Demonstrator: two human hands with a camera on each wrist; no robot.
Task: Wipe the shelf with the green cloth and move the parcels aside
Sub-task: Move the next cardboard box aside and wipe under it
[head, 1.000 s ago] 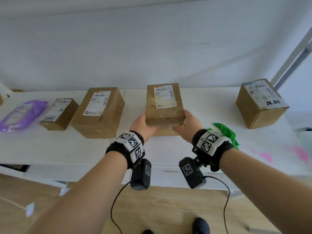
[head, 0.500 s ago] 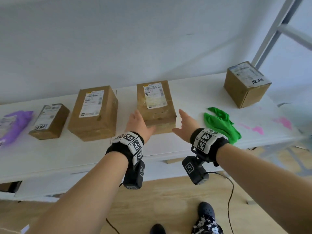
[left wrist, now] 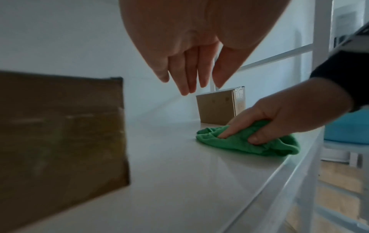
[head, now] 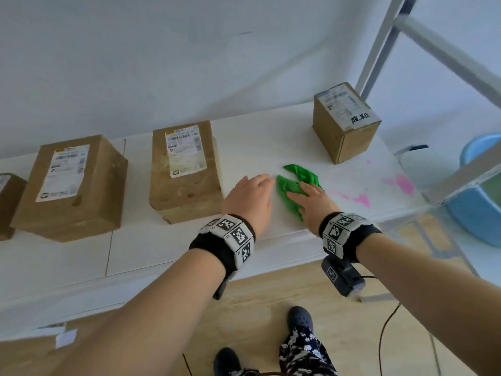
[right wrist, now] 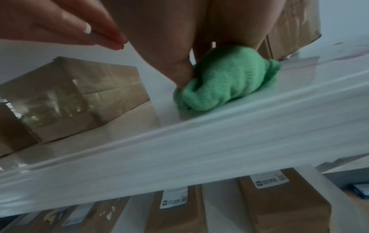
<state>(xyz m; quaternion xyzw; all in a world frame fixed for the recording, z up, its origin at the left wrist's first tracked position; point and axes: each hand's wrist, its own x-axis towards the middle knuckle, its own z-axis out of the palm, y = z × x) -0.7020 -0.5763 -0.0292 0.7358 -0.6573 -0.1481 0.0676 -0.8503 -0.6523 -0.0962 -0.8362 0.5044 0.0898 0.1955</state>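
The green cloth (head: 291, 198) lies bunched on the white shelf (head: 162, 248), right of the middle parcel (head: 184, 169). My right hand (head: 311, 202) is down on the cloth, and its thumb and fingers pinch the cloth (left wrist: 239, 143) against the shelf. My left hand (head: 257, 185) hovers just left of the cloth, fingers straight and together, holding nothing. A larger parcel (head: 70, 185) stands further left. A small cube parcel (head: 344, 120) stands at the back right. In the right wrist view the cloth (right wrist: 227, 78) sits near the shelf's front edge.
Pink stains (head: 357, 198) mark the shelf right of the cloth. A blue basin (head: 479, 207) sits beyond the shelf's right end, by a grey metal frame (head: 385, 44). The wall runs close behind the parcels. A lower shelf holds several more parcels (right wrist: 279, 197).
Both hands let go of the middle parcel, which now stands on the shelf. They moved right, and my right hand came down on the green cloth.
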